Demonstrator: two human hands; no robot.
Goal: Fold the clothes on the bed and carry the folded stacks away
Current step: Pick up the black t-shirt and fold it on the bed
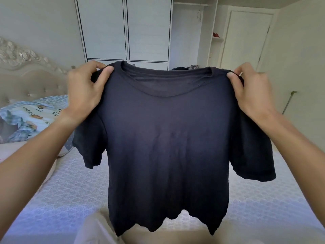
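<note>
A dark navy short-sleeved T-shirt (167, 138) hangs spread out in the air in front of me, above the bed (70, 191). My left hand (86, 88) pinches its left shoulder seam, thumb in front. My right hand (249, 90) pinches the right shoulder the same way. Both sleeves droop down and the hem dangles just over the mattress. A dark heap of other clothes (184, 68) shows behind the collar at the bed's far end, mostly hidden by the shirt.
A blue floral quilt (31, 117) lies bunched by the tufted headboard (26, 81) on the left. A white wardrobe (126, 29) stands beyond the bed, with an open closet bay (190, 32) and a white door (246, 41) to its right.
</note>
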